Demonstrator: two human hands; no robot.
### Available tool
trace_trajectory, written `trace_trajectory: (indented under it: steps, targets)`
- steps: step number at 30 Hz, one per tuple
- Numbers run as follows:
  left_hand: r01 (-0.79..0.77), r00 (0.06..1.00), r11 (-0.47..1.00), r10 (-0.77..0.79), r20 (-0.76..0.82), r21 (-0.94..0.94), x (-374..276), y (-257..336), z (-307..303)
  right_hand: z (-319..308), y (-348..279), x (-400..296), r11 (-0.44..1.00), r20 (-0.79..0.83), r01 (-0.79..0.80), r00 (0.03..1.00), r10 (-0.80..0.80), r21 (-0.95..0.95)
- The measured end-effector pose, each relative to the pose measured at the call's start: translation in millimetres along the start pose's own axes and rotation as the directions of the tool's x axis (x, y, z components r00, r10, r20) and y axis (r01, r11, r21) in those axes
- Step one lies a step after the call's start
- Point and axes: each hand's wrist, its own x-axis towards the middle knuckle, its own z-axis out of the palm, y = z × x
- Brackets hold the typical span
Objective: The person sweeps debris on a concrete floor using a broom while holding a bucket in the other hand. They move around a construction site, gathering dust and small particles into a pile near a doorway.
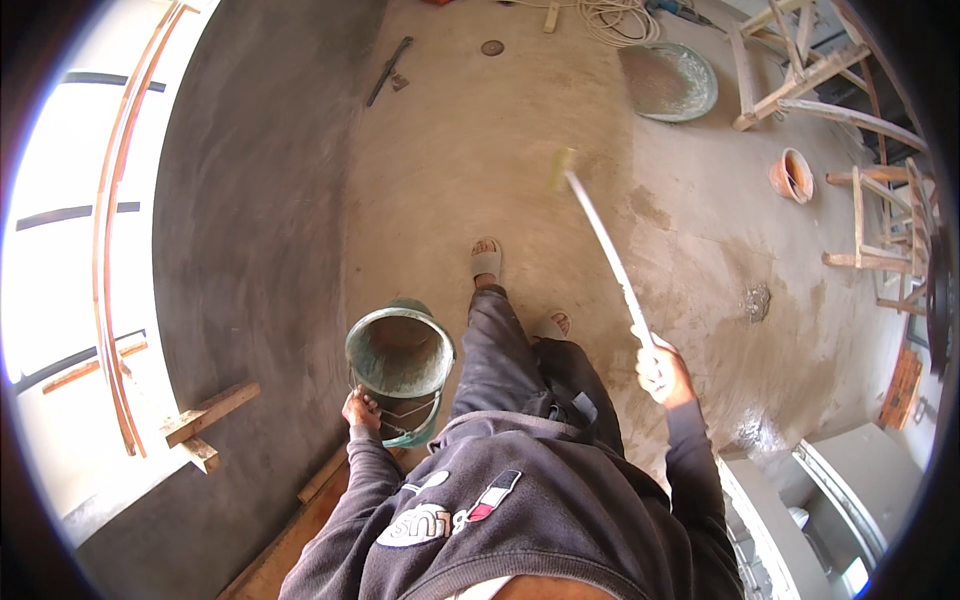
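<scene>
My left hand (361, 409) holds the wire handles of two green buckets at my left side. The upper bucket (401, 349) is tilted, with its mouth towards me and residue on its inner wall; part of the other bucket (424, 431) shows just below it. In my right hand (663, 373) is the end of a long white pole (604, 236). The pole reaches forward to a blurred, yellowish head (562, 168) over the concrete floor (465, 150). Whether that head touches the floor I cannot tell.
A dark plastered wall (255, 225) stands at left, with timber pieces (214, 412) jutting near the window opening. Ahead right are a shallow green basin (675, 82), a coiled hose or cable (615, 19), an orange bucket (792, 177) and wooden trestles (806, 82). Grey cabinets (855, 480) stand at lower right.
</scene>
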Motion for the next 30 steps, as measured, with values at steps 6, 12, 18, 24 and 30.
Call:
trace_trajectory:
  steps: [6, 12, 18, 24, 30]
  targets:
    - [0.069, 0.997, 0.997, -0.067, 0.042, -0.039, 17.6, 6.5, -13.0, 137.2, 29.8, 138.0, 0.968, 0.355, -0.232, 0.901, 0.249, -0.091]
    - [0.042, 0.999, 0.994, -0.041, 0.02, -0.097, -10.8, 28.8, 0.3, 248.9, 56.3, 264.0, 0.883, 0.313, -0.36, 0.838, 0.448, -0.3]
    - [0.072, 0.997, 0.987, -0.077, -0.03, -0.141, -32.9, 39.4, 9.2, 277.2, 69.5, 353.0, 0.844, 0.229, -0.464, 0.82, 0.524, -0.269]
    - [0.115, 0.988, 0.974, -0.133, -0.082, -0.196, -23.4, 47.5, 3.0, 258.5, 36.7, 305.8, 0.879, 0.204, -0.391, 0.869, 0.45, -0.275]
    - [0.168, 0.977, 0.975, -0.184, -0.104, -0.147, -5.7, 49.6, -1.3, 264.4, 9.0, 230.8, 0.841, 0.101, -0.388, 0.886, 0.453, -0.377]
